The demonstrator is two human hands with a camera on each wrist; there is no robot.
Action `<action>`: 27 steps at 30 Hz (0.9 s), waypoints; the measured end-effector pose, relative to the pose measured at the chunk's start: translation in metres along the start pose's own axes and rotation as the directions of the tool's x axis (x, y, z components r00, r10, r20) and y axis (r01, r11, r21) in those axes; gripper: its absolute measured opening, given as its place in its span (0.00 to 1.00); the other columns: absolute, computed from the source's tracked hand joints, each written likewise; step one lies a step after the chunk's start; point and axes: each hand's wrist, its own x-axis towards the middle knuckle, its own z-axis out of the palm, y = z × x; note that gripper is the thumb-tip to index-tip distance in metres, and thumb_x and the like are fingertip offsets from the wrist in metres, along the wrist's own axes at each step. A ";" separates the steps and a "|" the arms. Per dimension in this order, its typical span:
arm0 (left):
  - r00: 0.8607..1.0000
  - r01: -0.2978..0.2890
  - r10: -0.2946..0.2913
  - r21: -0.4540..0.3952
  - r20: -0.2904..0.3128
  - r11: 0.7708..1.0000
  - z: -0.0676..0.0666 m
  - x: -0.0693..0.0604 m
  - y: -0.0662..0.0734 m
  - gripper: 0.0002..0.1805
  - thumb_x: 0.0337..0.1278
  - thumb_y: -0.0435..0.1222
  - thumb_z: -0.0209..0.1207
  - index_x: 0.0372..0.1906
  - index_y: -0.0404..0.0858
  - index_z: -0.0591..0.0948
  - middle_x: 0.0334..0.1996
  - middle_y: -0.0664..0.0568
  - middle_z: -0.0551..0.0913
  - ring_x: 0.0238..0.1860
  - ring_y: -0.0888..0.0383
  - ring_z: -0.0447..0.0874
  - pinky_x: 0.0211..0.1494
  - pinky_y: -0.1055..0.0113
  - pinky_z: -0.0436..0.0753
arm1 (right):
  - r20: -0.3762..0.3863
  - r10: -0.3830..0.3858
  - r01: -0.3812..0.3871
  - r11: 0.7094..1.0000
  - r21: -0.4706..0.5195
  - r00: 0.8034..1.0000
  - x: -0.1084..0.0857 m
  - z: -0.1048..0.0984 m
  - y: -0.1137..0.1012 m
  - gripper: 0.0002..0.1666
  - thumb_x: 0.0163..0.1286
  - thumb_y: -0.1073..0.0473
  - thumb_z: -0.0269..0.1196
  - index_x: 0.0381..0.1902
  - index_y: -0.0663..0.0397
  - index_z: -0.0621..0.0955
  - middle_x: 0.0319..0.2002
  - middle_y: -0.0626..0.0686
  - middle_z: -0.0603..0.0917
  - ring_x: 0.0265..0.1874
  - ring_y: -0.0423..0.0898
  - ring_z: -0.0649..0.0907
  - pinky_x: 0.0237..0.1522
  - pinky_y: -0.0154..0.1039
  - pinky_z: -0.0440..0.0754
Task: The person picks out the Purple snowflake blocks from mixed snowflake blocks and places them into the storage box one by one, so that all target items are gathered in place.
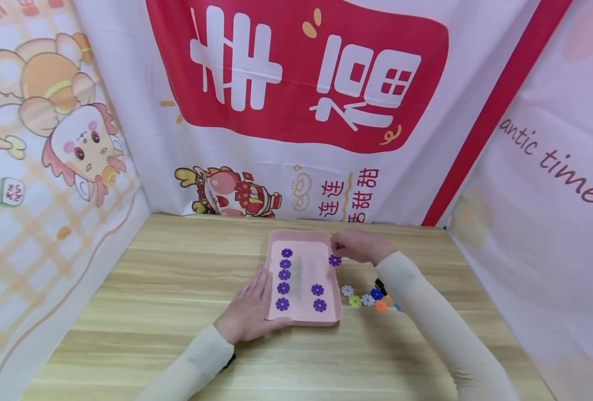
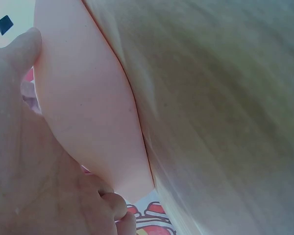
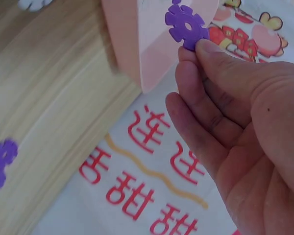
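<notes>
My right hand pinches a purple snowflake disc between thumb and forefinger, over the right rim of a pink tray. In the right wrist view, the pinched disc stands on edge beside the tray wall. Against the tray's near left corner rests my left hand, its fingers extended along the left side and its thumb at the front edge. Several purple discs form a column along the tray's left side. Two more purple discs lie near its right front.
Right of the tray, a loose group of white, green, blue and orange discs lies on the wooden table, partly hidden by my right forearm. Two purple discs lie on the table in the right wrist view. A printed curtain hangs behind the table.
</notes>
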 end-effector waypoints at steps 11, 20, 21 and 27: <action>1.000 0.010 -0.010 0.009 -0.010 1.000 0.001 0.000 0.000 0.69 0.61 0.78 0.51 0.84 0.27 0.47 0.86 0.32 0.43 0.87 0.37 0.43 0.88 0.43 0.53 | -0.004 -0.037 0.038 0.996 0.082 0.999 0.038 0.032 -0.017 0.08 0.76 0.67 0.64 0.36 0.54 0.86 0.37 0.55 0.87 0.34 0.44 0.81 0.40 0.38 0.83; 1.000 0.013 -0.013 0.002 -0.003 1.000 0.000 0.001 0.002 0.70 0.59 0.79 0.51 0.85 0.28 0.47 0.86 0.33 0.42 0.87 0.38 0.42 0.89 0.44 0.52 | 0.060 0.292 -0.275 0.787 0.552 0.955 0.044 0.056 -0.019 0.15 0.69 0.57 0.59 0.23 0.58 0.75 0.18 0.47 0.70 0.19 0.42 0.66 0.27 0.35 0.70; 1.000 0.014 -0.014 0.001 -0.003 1.000 0.000 0.001 0.002 0.70 0.59 0.79 0.51 0.85 0.28 0.47 0.86 0.33 0.42 0.87 0.38 0.42 0.89 0.44 0.52 | 0.073 0.325 -0.304 0.750 0.588 0.943 0.044 0.058 -0.019 0.15 0.68 0.56 0.59 0.22 0.55 0.73 0.17 0.46 0.69 0.18 0.42 0.65 0.26 0.36 0.69; 1.000 0.017 -0.017 0.005 -0.003 1.000 -0.001 0.000 0.003 0.69 0.60 0.78 0.51 0.84 0.27 0.47 0.86 0.32 0.43 0.87 0.37 0.43 0.89 0.44 0.53 | 0.072 0.312 -0.297 0.772 0.562 0.947 0.049 0.066 -0.018 0.14 0.69 0.58 0.58 0.23 0.58 0.73 0.15 0.43 0.66 0.17 0.41 0.64 0.24 0.34 0.65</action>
